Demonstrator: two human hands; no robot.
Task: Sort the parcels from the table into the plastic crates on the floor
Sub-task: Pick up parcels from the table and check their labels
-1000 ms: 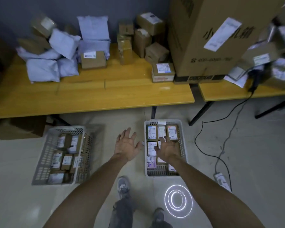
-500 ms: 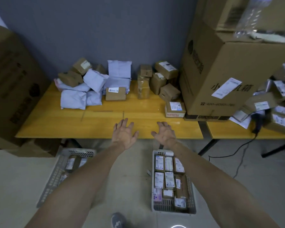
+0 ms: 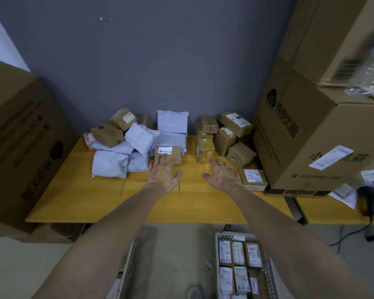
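Note:
Parcels are piled at the back of the yellow table (image 3: 95, 197): white poly bags (image 3: 109, 164) on the left, brown cardboard boxes (image 3: 225, 134) on the right. My left hand (image 3: 162, 174) is stretched out flat, its fingertips at the front of a small brown box with a white label (image 3: 168, 153). My right hand (image 3: 221, 176) hovers over the tabletop with fingers spread and slightly bent, holding nothing, beside a flat labelled box (image 3: 252, 179). On the floor, the right crate (image 3: 268, 275) holds several labelled parcels; only the edge of the left crate (image 3: 127, 268) shows.
A very large carton (image 3: 311, 130) stands on the table's right end with another stacked above it. A big carton (image 3: 20, 143) stands at the left. A second table (image 3: 337, 214) to the right carries papers and a dark device with a cable down to the floor.
Both hands rose from the right crate on the floor and reached forward over the table. The view lifted with them, and my left fingertips now reach the small labelled box.

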